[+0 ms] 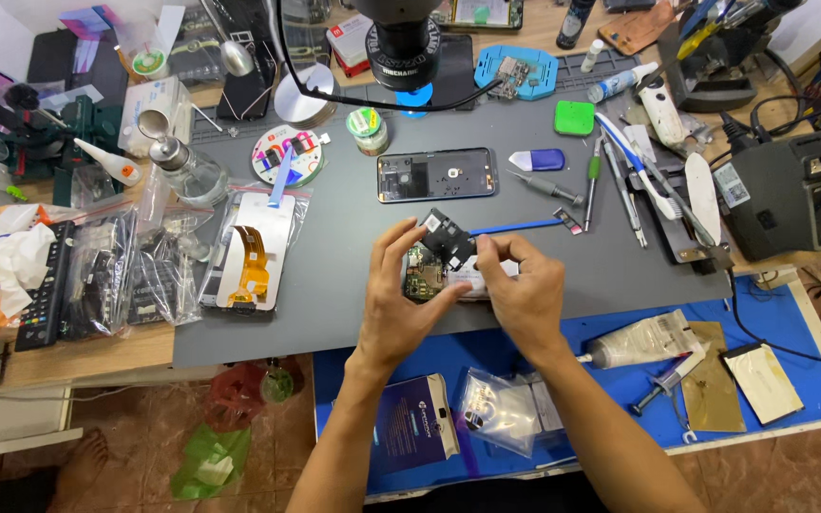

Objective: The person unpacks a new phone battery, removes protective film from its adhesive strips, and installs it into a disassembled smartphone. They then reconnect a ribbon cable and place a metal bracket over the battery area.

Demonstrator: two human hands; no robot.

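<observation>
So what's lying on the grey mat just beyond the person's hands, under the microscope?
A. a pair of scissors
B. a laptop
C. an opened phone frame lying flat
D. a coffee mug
C: an opened phone frame lies flat on the grey mat, just past the left hand and right hand, which hold a small phone board between them.

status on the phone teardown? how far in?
Done: phone frame lies opened on the grey mat, and a screen with orange flex sits apart. In hand: left hand steadies the circuit board while right hand lifts a black cover piece. Left: board not back in the frame.
</observation>
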